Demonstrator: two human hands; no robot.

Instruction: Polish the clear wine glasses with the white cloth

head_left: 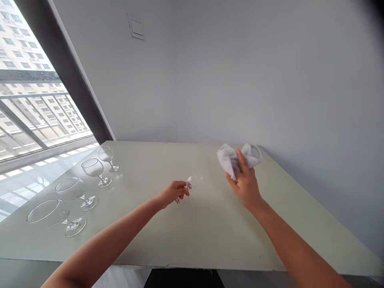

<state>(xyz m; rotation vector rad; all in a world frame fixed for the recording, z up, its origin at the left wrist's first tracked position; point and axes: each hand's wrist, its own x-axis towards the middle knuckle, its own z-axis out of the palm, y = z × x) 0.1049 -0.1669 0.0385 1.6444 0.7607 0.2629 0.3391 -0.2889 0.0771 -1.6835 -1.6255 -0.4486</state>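
My left hand (pixel 177 191), at the middle of the table, is closed round the stem of a clear glass (pixel 195 179). The bowl of that glass points up and to the right and is hard to see against the table. To the right, my right hand (pixel 244 182) grips a crumpled white cloth (pixel 228 158), raised above the table. A clear curved rim shows beside the cloth's right edge; whether it belongs to another glass I cannot make out. The cloth is apart from the glass in my left hand.
Several clear stemmed glasses stand in a row along the left side of the pale table (pixel 180 240), the nearest glass (pixel 49 214) at the front left. Walls border the back and right, and a window (pixel 36 100) is at the left.
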